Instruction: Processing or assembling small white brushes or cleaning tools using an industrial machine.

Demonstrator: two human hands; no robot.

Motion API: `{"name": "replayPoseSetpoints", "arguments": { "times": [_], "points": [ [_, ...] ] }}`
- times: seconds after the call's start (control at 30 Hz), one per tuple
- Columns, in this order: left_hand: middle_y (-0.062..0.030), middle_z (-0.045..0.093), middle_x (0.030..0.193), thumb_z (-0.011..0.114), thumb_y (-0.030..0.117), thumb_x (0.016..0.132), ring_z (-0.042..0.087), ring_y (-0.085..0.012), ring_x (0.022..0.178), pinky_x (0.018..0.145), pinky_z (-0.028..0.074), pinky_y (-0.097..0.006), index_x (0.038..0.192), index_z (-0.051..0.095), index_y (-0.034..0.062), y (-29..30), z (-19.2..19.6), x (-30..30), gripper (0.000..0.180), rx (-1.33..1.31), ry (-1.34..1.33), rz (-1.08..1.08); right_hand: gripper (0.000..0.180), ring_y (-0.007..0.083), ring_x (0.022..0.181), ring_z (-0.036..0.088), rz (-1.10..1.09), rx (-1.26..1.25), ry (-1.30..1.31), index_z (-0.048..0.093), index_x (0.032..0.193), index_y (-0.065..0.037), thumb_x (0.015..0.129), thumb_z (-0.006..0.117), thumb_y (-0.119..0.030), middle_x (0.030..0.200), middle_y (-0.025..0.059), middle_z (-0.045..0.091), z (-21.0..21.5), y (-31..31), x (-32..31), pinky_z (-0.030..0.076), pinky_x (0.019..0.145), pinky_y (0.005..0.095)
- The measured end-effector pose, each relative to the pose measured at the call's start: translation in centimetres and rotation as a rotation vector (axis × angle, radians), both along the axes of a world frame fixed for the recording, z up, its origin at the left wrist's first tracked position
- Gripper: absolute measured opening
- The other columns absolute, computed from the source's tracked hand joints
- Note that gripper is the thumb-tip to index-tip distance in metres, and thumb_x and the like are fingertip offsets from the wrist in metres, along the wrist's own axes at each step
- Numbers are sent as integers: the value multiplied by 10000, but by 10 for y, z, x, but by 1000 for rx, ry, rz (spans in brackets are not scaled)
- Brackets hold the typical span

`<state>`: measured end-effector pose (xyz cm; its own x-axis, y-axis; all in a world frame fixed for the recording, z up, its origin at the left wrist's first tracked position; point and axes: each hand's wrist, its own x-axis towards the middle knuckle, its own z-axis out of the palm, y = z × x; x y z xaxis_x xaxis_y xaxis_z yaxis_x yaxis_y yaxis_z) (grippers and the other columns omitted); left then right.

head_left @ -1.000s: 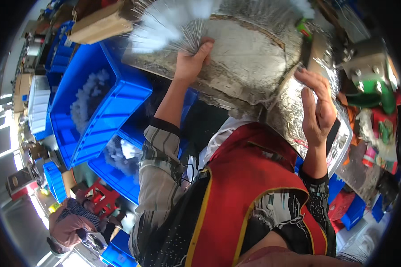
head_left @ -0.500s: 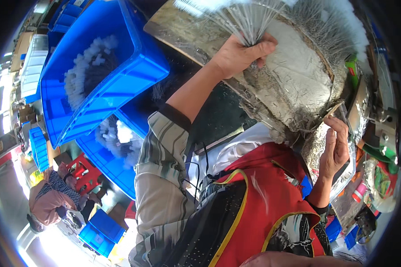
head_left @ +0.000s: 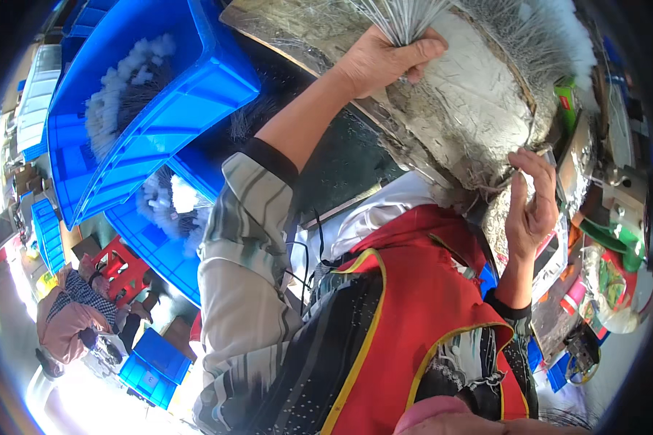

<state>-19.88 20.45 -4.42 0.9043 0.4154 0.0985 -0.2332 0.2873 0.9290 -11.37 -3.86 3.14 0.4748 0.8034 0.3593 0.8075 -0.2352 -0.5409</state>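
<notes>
Head view: left hand [head_left: 386,61], toward 1 o'clock, fingers clenched around one bundle of thin wires [head_left: 405,22] over the counter [head_left: 290,35]. Right hand [head_left: 535,203], 3 o'clock, fingers loosely curled, apparently empty. Risk: slackened left grip could splay wires into the wire pile [head_left: 511,40]. Count: two hands, one bundle, one pile; individual wires uncountable.

Yellow-edged red apron [head_left: 428,290], striped sleeves [head_left: 250,239], black cuffs [head_left: 270,160]
</notes>
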Motion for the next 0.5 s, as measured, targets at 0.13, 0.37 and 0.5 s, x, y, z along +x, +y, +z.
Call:
{"name": "replayPoseSetpoints", "arguments": {
  "times": [0.13, 0.37, 0.5],
  "points": [
    [4, 473, 555, 552, 248, 837, 441, -75, 504, 488, 376, -229, 944, 578, -11, -4, 17, -1, 282, 160, 187, -77, 251, 248, 924, 545, 154, 53, -94, 599, 942, -17, 695, 581, 31, 986, 149, 570, 24, 13, -1, 426, 806, 317],
    [2, 445, 525, 596, 309, 782, 435, -100, 451, 450, 392, -263, 682, 576, 28, -29, 44, -29, 299, 107, 761, -681, 447, 234, 1118, 424, 512, 33, -197, 595, 974, -57, 560, 714, -178, 1189, 73, 477, 28, 46, -2, 366, 924, 361],
    [-30, 481, 556, 587, 361, 787, 493, -135, 466, 474, 446, -287, 703, 515, 41, -47, 49, -34, 338, 176, 917, -961, 320, 269, 1192, 335, 560, -181, -337, 659, 735, -34, 547, 706, -289, 1236, 108, 432, 6, 44, 14, 294, 984, 391]
  ]
}}
